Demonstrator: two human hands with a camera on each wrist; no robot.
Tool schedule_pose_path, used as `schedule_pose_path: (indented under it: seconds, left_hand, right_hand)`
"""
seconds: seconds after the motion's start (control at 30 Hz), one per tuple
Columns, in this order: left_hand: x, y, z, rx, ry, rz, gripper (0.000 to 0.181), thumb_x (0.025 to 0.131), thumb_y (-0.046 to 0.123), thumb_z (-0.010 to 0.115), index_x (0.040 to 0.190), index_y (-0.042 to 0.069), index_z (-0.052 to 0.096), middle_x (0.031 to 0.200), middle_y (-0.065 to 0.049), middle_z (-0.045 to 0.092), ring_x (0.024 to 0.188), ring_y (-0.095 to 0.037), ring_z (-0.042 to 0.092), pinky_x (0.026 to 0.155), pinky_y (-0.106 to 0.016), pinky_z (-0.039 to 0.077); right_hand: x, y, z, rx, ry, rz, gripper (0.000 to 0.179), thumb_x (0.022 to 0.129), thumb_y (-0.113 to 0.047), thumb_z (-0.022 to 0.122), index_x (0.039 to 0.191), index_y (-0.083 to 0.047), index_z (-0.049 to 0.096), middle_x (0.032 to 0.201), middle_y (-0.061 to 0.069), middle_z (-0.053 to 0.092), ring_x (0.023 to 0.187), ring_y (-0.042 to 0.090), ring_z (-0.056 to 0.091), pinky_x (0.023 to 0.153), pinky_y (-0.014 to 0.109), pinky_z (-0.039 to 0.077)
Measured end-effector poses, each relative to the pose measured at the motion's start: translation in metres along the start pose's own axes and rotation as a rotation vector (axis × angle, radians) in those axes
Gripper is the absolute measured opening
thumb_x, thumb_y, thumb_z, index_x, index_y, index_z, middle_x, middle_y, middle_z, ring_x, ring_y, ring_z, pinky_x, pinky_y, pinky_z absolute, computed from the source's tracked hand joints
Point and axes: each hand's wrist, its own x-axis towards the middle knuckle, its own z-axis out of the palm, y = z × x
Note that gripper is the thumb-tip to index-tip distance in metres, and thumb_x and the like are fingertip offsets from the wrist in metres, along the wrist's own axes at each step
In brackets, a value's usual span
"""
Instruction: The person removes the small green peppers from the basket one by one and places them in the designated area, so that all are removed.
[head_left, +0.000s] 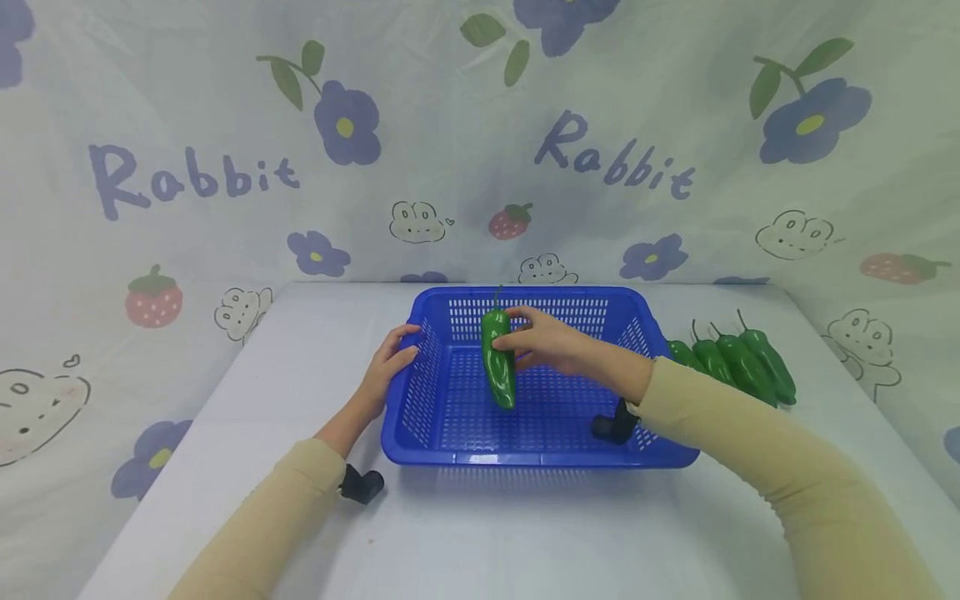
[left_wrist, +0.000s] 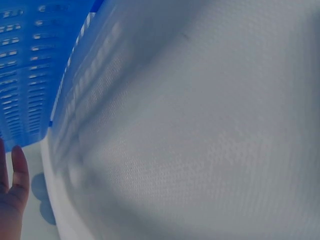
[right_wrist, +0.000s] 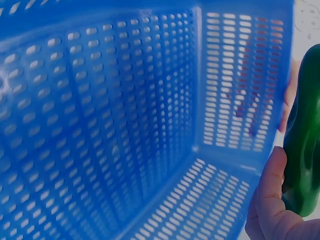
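My right hand (head_left: 543, 340) pinches a long glossy green chili pepper (head_left: 498, 362) between thumb and fingers. The pepper is held upright, stem up, over the blue plastic basket (head_left: 517, 459). In the right wrist view the thumb presses the side of the green chili pepper (right_wrist: 306, 145). At the basket's left rim, my left hand (head_left: 384, 371) rests with its fingertips touching the edge. Fairly straight fingers of the left hand (left_wrist: 15, 195) show beside the basket's outer wall (left_wrist: 30, 75) in the left wrist view. Inside, the basket's slotted floor is visible, with no pepper lying on it.
Several more green chili peppers (head_left: 738, 362) lie side by side on the white table (head_left: 480, 542), right of the basket and partly behind the right forearm. A patterned curtain (head_left: 465, 150) hangs behind. Black wrist mounts (head_left: 363, 485) sit on both wrists.
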Motion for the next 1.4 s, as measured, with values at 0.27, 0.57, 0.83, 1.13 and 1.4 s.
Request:
schedule_pose_path:
  seconds: [0.27, 0.57, 0.83, 1.13, 1.4]
  left_hand:
    - [-0.001, 0.001, 0.001, -0.005, 0.001, 0.0, 0.042, 0.092, 0.014, 0.038, 0.133, 0.005, 0.03, 0.146, -0.018, 0.024, 0.125, -0.035, 0.034, 0.096, -0.049, 0.035]
    - [-0.001, 0.001, 0.001, 0.0, 0.002, 0.003, 0.043, 0.092, 0.015, 0.039, 0.133, 0.005, 0.03, 0.144, -0.018, 0.026, 0.122, -0.034, 0.036, 0.094, -0.044, 0.038]
    - [-0.001, 0.002, 0.002, -0.008, 0.003, 0.005, 0.042, 0.093, 0.013, 0.037, 0.132, 0.003, 0.029, 0.142, -0.02, 0.028, 0.119, -0.032, 0.038, 0.089, -0.034, 0.039]
    - [-0.001, 0.002, 0.002, -0.025, 0.003, 0.008, 0.042, 0.093, 0.012, 0.037, 0.132, 0.001, 0.029, 0.142, -0.02, 0.028, 0.118, -0.032, 0.037, 0.085, -0.027, 0.04]
    - [-0.001, 0.002, 0.002, -0.015, 0.006, 0.006, 0.042, 0.093, 0.013, 0.037, 0.133, 0.002, 0.03, 0.141, -0.02, 0.029, 0.117, -0.031, 0.038, 0.085, -0.027, 0.04]
  right_hand:
    - [-0.018, -0.007, -0.019, -0.051, 0.015, -0.028, 0.07, 0.084, -0.012, 0.061, 0.142, -0.009, 0.022, 0.127, 0.022, 0.045, 0.1, 0.029, 0.057, 0.085, 0.044, 0.048]
    - [-0.041, -0.014, -0.039, -0.027, 0.004, -0.066, 0.066, 0.086, -0.01, 0.058, 0.142, -0.008, 0.022, 0.115, 0.018, 0.047, 0.089, 0.022, 0.058, 0.084, 0.042, 0.049]
    - [-0.06, -0.015, -0.057, -0.045, 0.012, -0.1, 0.063, 0.088, -0.011, 0.057, 0.141, -0.006, 0.024, 0.112, 0.016, 0.049, 0.088, 0.019, 0.059, 0.081, 0.04, 0.05]
    - [-0.087, -0.014, -0.074, -0.044, 0.001, -0.155, 0.062, 0.089, -0.009, 0.053, 0.142, -0.003, 0.021, 0.106, 0.008, 0.052, 0.087, 0.016, 0.058, 0.079, 0.037, 0.048]
    - [-0.118, -0.009, -0.092, -0.071, 0.047, -0.154, 0.068, 0.091, -0.012, 0.053, 0.146, -0.005, 0.013, 0.109, 0.002, 0.051, 0.09, 0.011, 0.057, 0.078, 0.03, 0.047]
